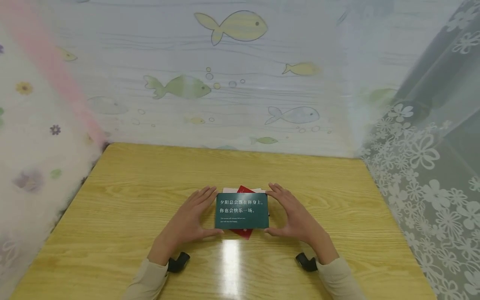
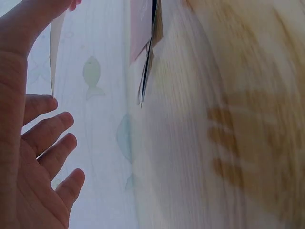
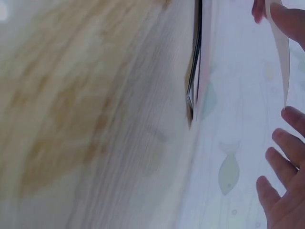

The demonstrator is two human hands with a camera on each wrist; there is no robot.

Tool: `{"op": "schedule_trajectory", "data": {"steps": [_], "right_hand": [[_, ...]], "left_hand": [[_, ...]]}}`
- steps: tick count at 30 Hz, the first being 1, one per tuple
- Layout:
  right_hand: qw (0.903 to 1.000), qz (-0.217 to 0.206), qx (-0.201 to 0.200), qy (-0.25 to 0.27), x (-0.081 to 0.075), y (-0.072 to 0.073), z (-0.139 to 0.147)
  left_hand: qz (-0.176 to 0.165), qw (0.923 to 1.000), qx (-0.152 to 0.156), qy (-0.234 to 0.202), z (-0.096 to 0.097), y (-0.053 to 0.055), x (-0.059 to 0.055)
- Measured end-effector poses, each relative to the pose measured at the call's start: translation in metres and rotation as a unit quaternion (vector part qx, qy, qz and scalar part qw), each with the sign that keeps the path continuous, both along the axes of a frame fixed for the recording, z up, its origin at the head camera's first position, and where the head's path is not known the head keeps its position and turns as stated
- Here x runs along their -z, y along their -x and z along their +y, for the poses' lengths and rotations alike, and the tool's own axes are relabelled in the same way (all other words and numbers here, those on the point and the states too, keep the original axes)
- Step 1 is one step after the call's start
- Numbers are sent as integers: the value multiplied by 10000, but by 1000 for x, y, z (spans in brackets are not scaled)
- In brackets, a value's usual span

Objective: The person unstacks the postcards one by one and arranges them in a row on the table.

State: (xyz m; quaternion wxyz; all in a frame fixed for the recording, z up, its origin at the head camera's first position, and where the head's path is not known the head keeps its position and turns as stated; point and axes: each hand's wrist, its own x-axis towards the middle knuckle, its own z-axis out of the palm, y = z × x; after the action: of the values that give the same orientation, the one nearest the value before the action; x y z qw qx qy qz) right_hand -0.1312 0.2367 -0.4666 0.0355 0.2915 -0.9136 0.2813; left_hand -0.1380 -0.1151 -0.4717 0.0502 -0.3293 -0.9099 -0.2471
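A dark green card (image 1: 242, 211) with white lettering is held up level between both hands. My left hand (image 1: 189, 216) pinches its left corners between thumb and index finger, and my right hand (image 1: 296, 216) does the same on the right side. In the left wrist view the card (image 2: 55, 47) shows as a thin pale edge, with the other fingers spread apart. Seen from the right wrist, the card (image 3: 281, 57) is also nearly edge-on. Under it lie a red card (image 1: 243, 235) and a white-pink card (image 1: 229, 190), partly hidden, stacked askew on the table.
The wood-grain table (image 1: 112, 233) carries a bright light reflection in front of the cards. A fish-print curtain (image 1: 240, 96) hangs behind its far edge, and lace-like flowered cloth (image 1: 431, 200) borders the right side. Black wrist mounts (image 1: 178, 262) sit at the sleeves.
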Motion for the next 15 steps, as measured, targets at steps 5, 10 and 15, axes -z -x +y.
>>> {"op": "schedule_trajectory", "data": {"steps": [5, 10, 15], "right_hand": [[9998, 195, 10, -50, -3, -5, 1], [9995, 305, 3, -19, -4, -9, 3], [9993, 368, -16, -59, -3, -14, 6]], "left_hand": [[-43, 10000, 29, -47, -2, -4, -4], [-163, 9999, 11, -55, -1, -8, -5], [-196, 9998, -3, 51, 2, -8, -5]]}}
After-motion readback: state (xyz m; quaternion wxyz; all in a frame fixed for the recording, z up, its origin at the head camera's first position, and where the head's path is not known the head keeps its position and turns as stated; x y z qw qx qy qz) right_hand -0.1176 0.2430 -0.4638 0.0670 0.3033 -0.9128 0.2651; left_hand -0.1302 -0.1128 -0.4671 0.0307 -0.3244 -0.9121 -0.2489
